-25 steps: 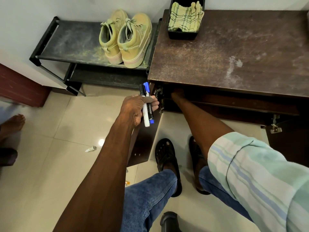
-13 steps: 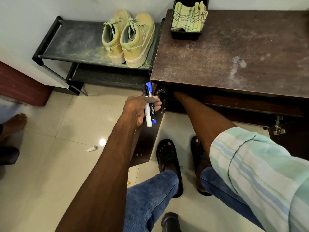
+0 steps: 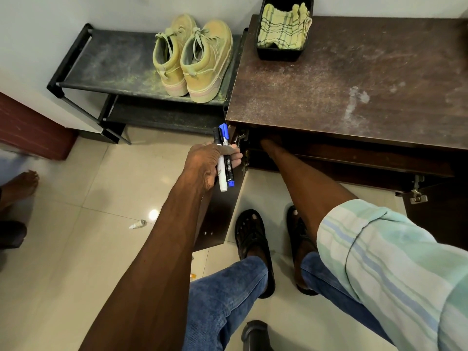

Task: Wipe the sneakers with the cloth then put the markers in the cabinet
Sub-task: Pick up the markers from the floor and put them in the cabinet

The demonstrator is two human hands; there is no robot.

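Two markers [image 3: 225, 158] gripped by the left hand [image 3: 210, 162] at centre frame could be knocked loose against the cabinet [image 3: 354, 79] edge (the right hand is hidden inside, grip untellable).

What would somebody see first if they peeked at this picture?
Probably the left hand gripping two markers beside the open cabinet, while the right arm reaches inside it. Then the dusty sneakers on the black rack.
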